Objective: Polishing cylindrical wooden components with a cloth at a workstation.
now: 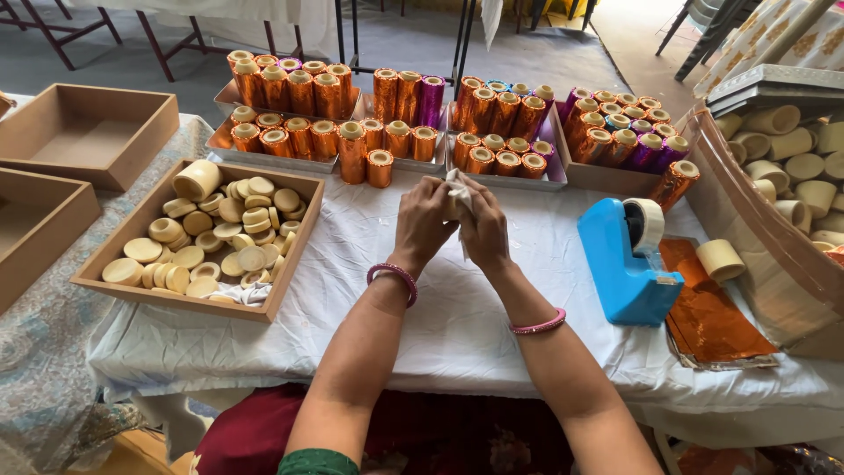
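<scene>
Nearest to me I see both forearms reaching forward over the desk, which is covered with a white cloth; each wrist wears a pink bangle. The left hand and right hand meet just above the cloth, fingers curled and pressed close together around a small white piece of cloth or paper that pokes out between them at the top. I cannot tell whether anything else sits inside that wrapping.

To my left, just beside the arms, lies a shallow wooden tray filled with pale cream discs and short cylinders. Farther left are two empty wooden boxes.

To my right stands a blue tape dispenser carrying a roll of pale tape. Just beyond it lies a stack of orange foil sheets, with one bare cream cylinder resting on them. At the far right edge, a curved brown bin holds many more bare cream cylinders.

Beyond the hands, along the far edge of the desk, several trays hold rows of upright foil-wrapped cylinders, mostly copper-orange, with some purple ones grouped toward the right. Two orange ones stand on the cloth just in front of the trays, near the hands.

Past the desk I see grey floor and dark furniture legs.
</scene>
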